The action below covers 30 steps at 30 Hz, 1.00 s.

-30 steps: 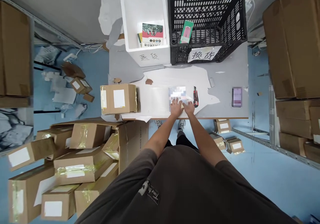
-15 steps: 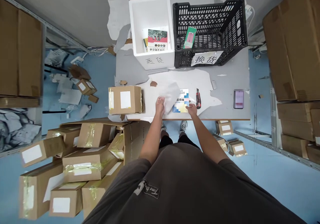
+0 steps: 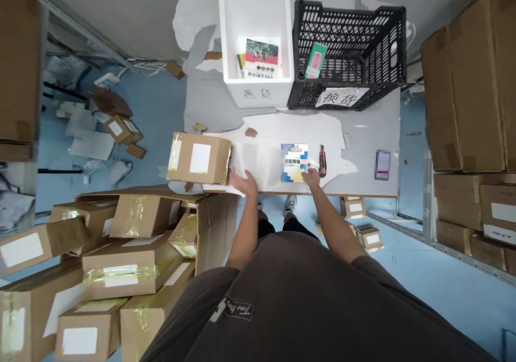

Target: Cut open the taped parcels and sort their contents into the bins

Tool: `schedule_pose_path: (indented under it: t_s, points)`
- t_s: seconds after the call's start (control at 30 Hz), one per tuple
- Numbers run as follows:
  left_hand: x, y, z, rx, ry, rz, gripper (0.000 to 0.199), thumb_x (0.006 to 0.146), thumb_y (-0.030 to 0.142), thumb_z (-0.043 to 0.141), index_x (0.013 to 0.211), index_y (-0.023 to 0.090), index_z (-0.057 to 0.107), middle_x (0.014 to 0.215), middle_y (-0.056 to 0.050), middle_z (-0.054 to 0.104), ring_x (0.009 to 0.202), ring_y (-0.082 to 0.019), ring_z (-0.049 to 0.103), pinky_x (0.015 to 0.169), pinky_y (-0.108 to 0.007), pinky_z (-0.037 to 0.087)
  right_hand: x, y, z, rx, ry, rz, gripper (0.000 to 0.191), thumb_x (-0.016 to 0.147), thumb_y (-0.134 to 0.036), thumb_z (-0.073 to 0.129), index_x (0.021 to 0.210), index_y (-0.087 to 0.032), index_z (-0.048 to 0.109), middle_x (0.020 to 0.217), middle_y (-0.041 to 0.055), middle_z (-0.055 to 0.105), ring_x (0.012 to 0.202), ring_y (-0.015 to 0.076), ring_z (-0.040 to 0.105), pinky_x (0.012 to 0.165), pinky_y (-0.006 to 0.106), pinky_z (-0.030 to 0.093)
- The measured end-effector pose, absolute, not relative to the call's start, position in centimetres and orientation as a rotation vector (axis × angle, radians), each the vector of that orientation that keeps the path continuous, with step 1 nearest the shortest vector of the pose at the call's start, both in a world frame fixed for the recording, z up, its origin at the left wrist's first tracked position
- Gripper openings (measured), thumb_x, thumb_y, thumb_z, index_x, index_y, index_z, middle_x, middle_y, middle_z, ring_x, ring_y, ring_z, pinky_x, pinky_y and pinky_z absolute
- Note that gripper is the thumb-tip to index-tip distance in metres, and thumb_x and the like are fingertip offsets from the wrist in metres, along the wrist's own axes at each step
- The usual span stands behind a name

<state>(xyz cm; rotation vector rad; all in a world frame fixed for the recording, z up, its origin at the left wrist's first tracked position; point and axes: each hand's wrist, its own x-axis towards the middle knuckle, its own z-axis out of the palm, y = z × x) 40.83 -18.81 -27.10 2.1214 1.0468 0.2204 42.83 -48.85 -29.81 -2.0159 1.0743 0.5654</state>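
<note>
A book [image 3: 293, 163] with a white, blue and yellow cover lies on the table in front of me. My right hand [image 3: 312, 178] pinches its lower right edge. To the left, my left hand [image 3: 244, 183] is open with its fingers apart, beside the right end of a taped cardboard box [image 3: 200, 158]. A pale translucent sheet or bag [image 3: 266, 163] lies flat between my left hand and the book; its outline blends with the white surface. Just right of the book lies a red and black box cutter [image 3: 322, 161].
A white foam box [image 3: 258, 94] holding books and a black plastic crate [image 3: 387, 77] with a green and pink package stand at the back. A phone [image 3: 382, 164] lies at the table's right. Taped cartons [image 3: 121, 265] pile up at lower left; stacked boxes [image 3: 463, 98] stand right.
My left hand has let go of the translucent sheet and moved left toward the cardboard box, its fingers spreading. The book's cover is now uncovered. My right hand stays at the book's edge.
</note>
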Motion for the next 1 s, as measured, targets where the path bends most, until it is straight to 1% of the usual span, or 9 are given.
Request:
schedule_pose_path:
  t_s: [0.1,0.2,0.3,0.37,0.5,0.6,0.8,0.87,1.0]
  points:
    - [40.1,-22.8,-25.7,2.143,0.544,-0.180,0.039,0.105,0.024,0.060,0.141,0.017,0.073,0.144,-0.020,0.072,0.142,-0.032,0.065,0.127,-0.049,0.048,43.3,-49.1,-29.1,-1.893,1.079,0.532,0.027,0.071,-0.033,0.079,0.089,-0.027,0.060,0.108,0.0054,0.079,0.113,0.0297,0.074,0.101,0.039,0.060]
    - [41.6,-27.2,-25.8,2.063,0.165,-0.643,0.035,0.098,0.022,0.071,0.132,0.018,0.080,0.133,-0.016,0.078,0.118,-0.029,0.075,0.116,-0.043,0.056,43.6,-49.6,-28.9,-1.761,1.004,0.530,0.026,0.067,-0.032,0.079,0.084,-0.027,0.059,0.096,0.0027,0.078,0.101,0.0271,0.076,0.090,0.037,0.064]
    - [43.1,-29.7,-26.8,2.136,0.126,-0.745,0.050,0.089,0.016,0.078,0.139,0.016,0.077,0.146,-0.020,0.071,0.135,-0.037,0.067,0.122,-0.050,0.050,43.8,-50.2,-29.2,-1.631,0.941,0.564,0.030,0.064,-0.026,0.081,0.082,-0.027,0.057,0.085,0.0010,0.076,0.088,0.0243,0.076,0.082,0.037,0.066]
    - [43.3,-29.9,-27.5,2.233,0.137,-0.750,0.060,0.089,0.016,0.078,0.149,0.016,0.071,0.159,-0.021,0.061,0.149,-0.040,0.056,0.127,-0.053,0.046,43.9,-50.6,-29.6,-1.534,0.902,0.595,0.033,0.063,-0.021,0.082,0.089,-0.026,0.060,0.087,0.0008,0.078,0.088,0.0234,0.077,0.083,0.037,0.066]
    - [42.2,-28.4,-28.3,2.377,0.151,-0.719,0.054,0.101,0.023,0.067,0.155,0.020,0.067,0.169,-0.020,0.051,0.155,-0.040,0.045,0.128,-0.052,0.044,43.9,-51.7,-29.8,-1.354,0.756,0.681,0.049,0.065,-0.020,0.082,0.110,-0.027,0.065,0.095,0.0009,0.081,0.093,0.0238,0.078,0.083,0.038,0.066]
    - [41.7,-27.4,-28.3,2.458,0.198,-0.720,0.049,0.106,0.029,0.062,0.154,0.022,0.067,0.172,-0.019,0.049,0.158,-0.040,0.042,0.127,-0.056,0.045,43.8,-52.9,-28.9,-1.315,0.643,0.694,0.054,0.065,-0.024,0.086,0.115,-0.027,0.066,0.096,0.0001,0.081,0.094,0.0239,0.077,0.079,0.036,0.065]
    - [43.1,-27.7,-26.5,2.442,0.350,-0.703,0.047,0.103,0.033,0.067,0.149,0.022,0.070,0.174,-0.020,0.048,0.160,-0.043,0.042,0.128,-0.062,0.042,43.0,-56.7,-24.1,-1.332,0.529,0.613,0.060,0.061,-0.032,0.095,0.115,-0.028,0.068,0.095,0.0008,0.081,0.092,0.0241,0.077,0.073,0.032,0.060]
    - [43.7,-28.5,-25.1,2.297,0.376,-0.614,0.048,0.101,0.033,0.071,0.147,0.020,0.071,0.171,-0.022,0.052,0.159,-0.041,0.046,0.131,-0.060,0.040,42.6,-57.9,-21.8,-1.335,0.511,0.575,0.063,0.060,-0.035,0.097,0.115,-0.028,0.068,0.095,0.0013,0.082,0.093,0.0251,0.078,0.074,0.033,0.061]
    - [45.0,-30.4,-21.5,1.806,0.328,-0.718,0.056,0.089,0.045,0.088,0.138,0.018,0.075,0.134,-0.018,0.078,0.130,-0.034,0.072,0.119,-0.052,0.054,42.0,-59.1,-17.0,-1.341,0.429,0.526,0.067,0.058,-0.037,0.100,0.116,-0.029,0.067,0.103,0.0035,0.084,0.099,0.0272,0.080,0.080,0.035,0.063]
